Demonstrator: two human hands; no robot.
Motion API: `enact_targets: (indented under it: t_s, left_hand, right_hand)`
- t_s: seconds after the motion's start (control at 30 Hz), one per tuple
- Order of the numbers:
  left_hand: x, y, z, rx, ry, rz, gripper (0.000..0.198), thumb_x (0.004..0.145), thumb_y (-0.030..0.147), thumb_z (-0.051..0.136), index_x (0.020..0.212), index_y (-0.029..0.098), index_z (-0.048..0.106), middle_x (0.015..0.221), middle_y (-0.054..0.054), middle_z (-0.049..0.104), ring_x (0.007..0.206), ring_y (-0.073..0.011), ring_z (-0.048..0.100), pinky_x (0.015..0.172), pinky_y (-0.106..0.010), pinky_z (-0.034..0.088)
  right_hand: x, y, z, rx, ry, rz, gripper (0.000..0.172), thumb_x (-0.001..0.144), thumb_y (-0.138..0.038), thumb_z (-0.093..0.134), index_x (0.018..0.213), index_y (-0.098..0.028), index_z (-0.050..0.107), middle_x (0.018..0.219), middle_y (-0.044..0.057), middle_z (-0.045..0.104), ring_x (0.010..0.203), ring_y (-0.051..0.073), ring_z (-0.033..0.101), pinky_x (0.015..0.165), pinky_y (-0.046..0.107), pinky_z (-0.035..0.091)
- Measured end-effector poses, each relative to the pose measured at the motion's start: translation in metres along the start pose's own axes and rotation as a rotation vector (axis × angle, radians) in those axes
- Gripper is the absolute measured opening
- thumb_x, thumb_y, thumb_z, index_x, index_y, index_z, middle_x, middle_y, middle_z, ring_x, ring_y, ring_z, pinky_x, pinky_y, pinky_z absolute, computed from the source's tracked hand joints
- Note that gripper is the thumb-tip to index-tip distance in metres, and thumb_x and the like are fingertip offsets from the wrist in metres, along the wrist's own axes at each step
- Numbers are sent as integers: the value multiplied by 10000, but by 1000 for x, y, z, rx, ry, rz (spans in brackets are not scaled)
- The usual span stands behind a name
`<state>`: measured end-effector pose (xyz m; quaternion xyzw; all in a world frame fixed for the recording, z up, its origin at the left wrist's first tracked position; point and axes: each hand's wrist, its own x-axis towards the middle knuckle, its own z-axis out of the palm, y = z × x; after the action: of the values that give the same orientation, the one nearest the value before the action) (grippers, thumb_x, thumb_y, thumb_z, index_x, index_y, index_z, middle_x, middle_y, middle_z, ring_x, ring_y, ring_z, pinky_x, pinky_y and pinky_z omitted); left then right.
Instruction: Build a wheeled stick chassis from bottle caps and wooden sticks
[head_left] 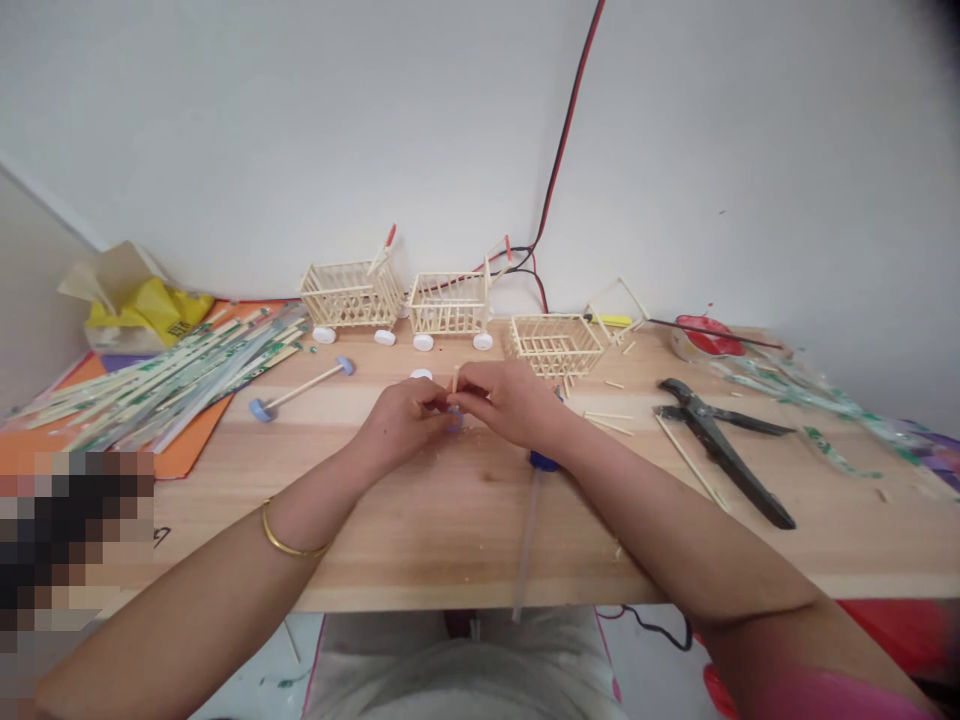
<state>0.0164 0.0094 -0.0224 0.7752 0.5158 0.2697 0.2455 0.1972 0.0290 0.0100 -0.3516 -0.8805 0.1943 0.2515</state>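
My left hand (401, 418) and my right hand (504, 398) meet at the middle of the wooden board (450, 520). Both are pinched together on a short wooden stick (455, 378) that stands up between the fingertips, with a small blue cap (454, 420) just below them. A white cap (421, 375) lies just behind the hands. A finished stick axle with two blue caps (302, 389) lies to the left. A gold bangle is on my left wrist.
Two stick carts on white wheels (352, 297) (450, 305) and a wheelless stick basket (553, 345) stand at the back. A pile of wrapped chopsticks (161, 385) lies left, black cutters (720, 445) right, a red tape roll (701, 337) far right. Red and black wires (559, 170) climb the wall.
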Motion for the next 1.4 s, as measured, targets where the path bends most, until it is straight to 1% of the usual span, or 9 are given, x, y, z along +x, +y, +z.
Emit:
enact_targets:
  t_s: [0.07,0.13,0.2,0.3,0.43,0.87,0.97,1.1,1.4]
  left_hand:
    - [1,-2,0,60,-26,57,240,700,355,692,863,185,648,781,0,605,740,-155,532,654,-265,378]
    - [1,-5,1,185,-53,101,333,653,409,725,881,183,638,807,-17,597,768,-179,527,677,-287,371]
    - [2,-7,3,305,-74,110,318,655,428,719,833,179,634,780,-25,584,760,-189,522,673,-296,358]
    - [2,-9,5,374,-97,122,256,706,420,679,793,184,638,752,-30,578,753,-191,522,663,-298,350]
    - [2,-10,6,387,-100,144,242,746,414,650,839,191,661,770,-42,591,771,-202,523,673,-308,352]
    - [1,-8,5,378,-89,130,224,747,400,655,836,196,674,763,-43,592,762,-199,518,673,-308,350]
    - [1,-7,5,374,-96,133,229,754,401,649,866,203,679,767,-39,595,764,-199,520,678,-309,352]
    - [1,-8,5,375,-102,136,244,756,397,650,911,212,683,782,-38,595,778,-200,524,692,-310,357]
    - [1,-9,5,385,-105,137,226,752,380,657,900,212,681,776,-35,597,784,-201,526,690,-309,355]
  right_hand:
    - [0,0,0,4,1,-3,131,853,-237,577,745,-168,607,686,-11,620,631,103,526,607,208,326]
    - [0,-1,-1,8,-2,-10,133,854,-236,576,742,-169,603,682,-10,621,635,106,530,613,210,331]
    - [0,-1,-1,8,-5,-13,129,853,-232,575,743,-169,602,682,-9,622,641,108,535,619,212,336]
    - [0,-3,-2,11,-14,-8,120,852,-226,575,750,-169,602,700,-6,630,649,109,537,627,215,342]
    - [0,-5,-3,4,-35,16,120,856,-222,572,758,-161,606,708,4,638,657,116,544,624,223,345]
    - [0,-6,-3,6,-32,19,142,856,-233,573,730,-170,589,688,-9,625,644,118,542,617,237,359]
    - [0,-6,-3,9,-29,6,138,857,-221,573,734,-162,593,696,-7,630,648,111,544,621,227,360]
    - [0,-4,-3,-4,-26,1,128,849,-213,586,733,-157,592,685,-9,619,638,103,531,618,218,348]
    - [1,-4,-2,-19,-37,27,127,854,-224,578,748,-160,601,691,0,627,642,106,526,616,217,334]
